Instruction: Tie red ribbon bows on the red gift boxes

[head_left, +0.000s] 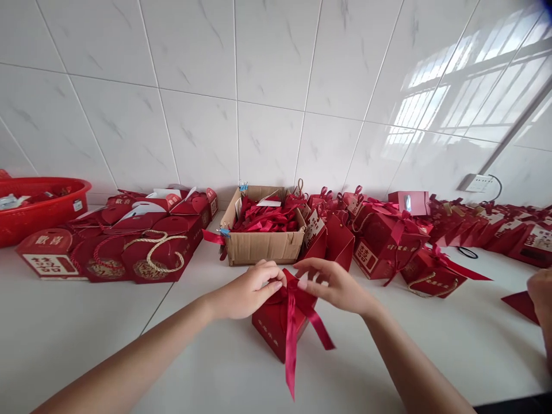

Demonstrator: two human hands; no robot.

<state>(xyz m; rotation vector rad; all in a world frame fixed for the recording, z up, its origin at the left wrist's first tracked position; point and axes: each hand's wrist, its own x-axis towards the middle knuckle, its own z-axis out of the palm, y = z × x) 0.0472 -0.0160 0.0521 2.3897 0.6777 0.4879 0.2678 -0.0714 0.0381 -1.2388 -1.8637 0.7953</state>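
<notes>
A small red gift box (pixel 271 326) with gold lettering stands on the white table, one corner facing me. A shiny red ribbon (pixel 291 345) is looped at its top, and two tails hang down, one over the front and one to the right. At the left of the box's top, my left hand (pixel 252 287) pinches the ribbon between thumb and fingers. My right hand (pixel 334 284) is at the right side of the ribbon, thumb and index finger near the loop, with the other fingers curled. Whether it grips the ribbon is hard to see.
Behind the box is a cardboard box (pixel 264 248) of red ribbons. Red gift boxes (pixel 159 253) stand left, with a red basin (pixel 43 213) beyond. More boxes (pixel 388 247) fill the right. Another person's hand (pixel 541 299) is at the right edge.
</notes>
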